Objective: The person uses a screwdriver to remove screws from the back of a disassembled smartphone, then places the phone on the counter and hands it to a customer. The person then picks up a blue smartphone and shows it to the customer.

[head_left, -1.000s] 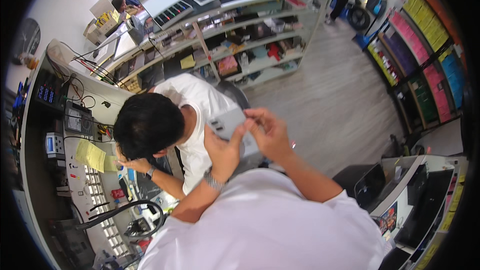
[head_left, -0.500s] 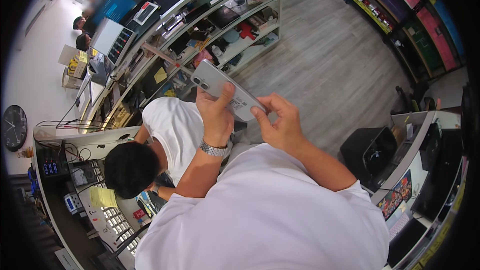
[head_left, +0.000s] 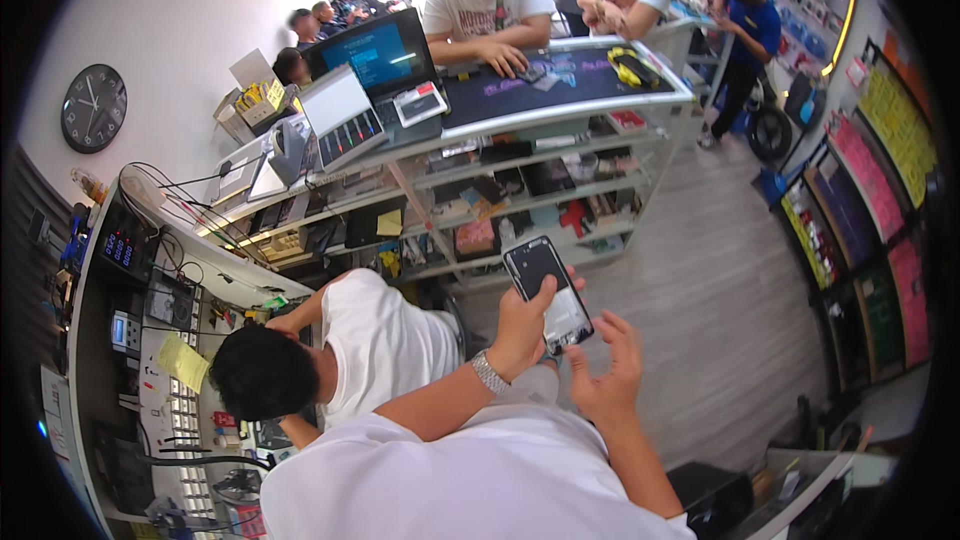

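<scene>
My left hand point(head_left: 520, 332), with a metal watch on its wrist, grips a phone point(head_left: 568, 315) upright in front of my chest. Its thumb lies across the phone's face and fingertips show at the far edge. The side facing me is dark at the top and pale lower down; I cannot tell whether that is a lit screen or bare inside parts. Just right of the phone's lower end is my right hand point(head_left: 608, 370), its thumb and fingers apart and nothing visible between them.
A person in a white shirt point(head_left: 385, 340) bends over a cluttered workbench point(head_left: 225, 285) on my left. Ahead stands a glass display counter point(head_left: 560, 120) with a laptop point(head_left: 372, 60) and people behind it. Shelves point(head_left: 870, 240) line the right, and a black bin point(head_left: 710, 500) is at lower right.
The phone has been turned from its silver back to its other side. My right hand has let go of its end. The view has swung up toward the counter.
</scene>
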